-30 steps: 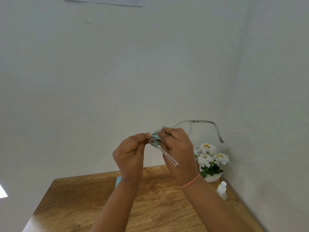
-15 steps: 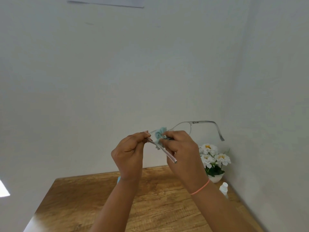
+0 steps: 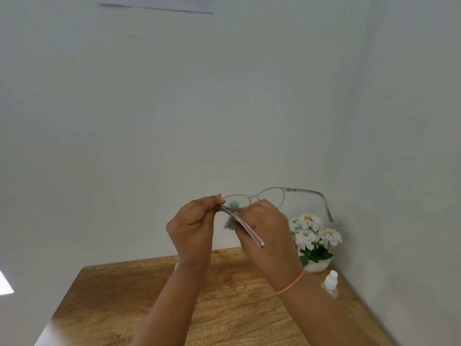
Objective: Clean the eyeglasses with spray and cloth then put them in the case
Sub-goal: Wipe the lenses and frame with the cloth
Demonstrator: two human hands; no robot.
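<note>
Clear-framed eyeglasses (image 3: 270,193) are held up in front of the wall, above the wooden table (image 3: 119,295). My left hand (image 3: 193,228) pinches the frame at its left corner, where one temple arm slants down to the right. My right hand (image 3: 264,228) presses a small light-blue cloth (image 3: 232,211) against the left lens. The other temple arm sticks out to the right and curves down. A white-capped spray bottle (image 3: 330,280) stands on the table at the right. A sliver of something light blue (image 3: 176,266) shows behind my left wrist; I cannot tell what it is.
A white pot of white flowers (image 3: 314,240) sits in the table's far right corner, close to the bottle. Walls close the table in at the back and on the right.
Both hands and the glasses have stayed in about the same place. More of the blue cloth now shows between the hands, and the right hand has shifted a little on the lens.
</note>
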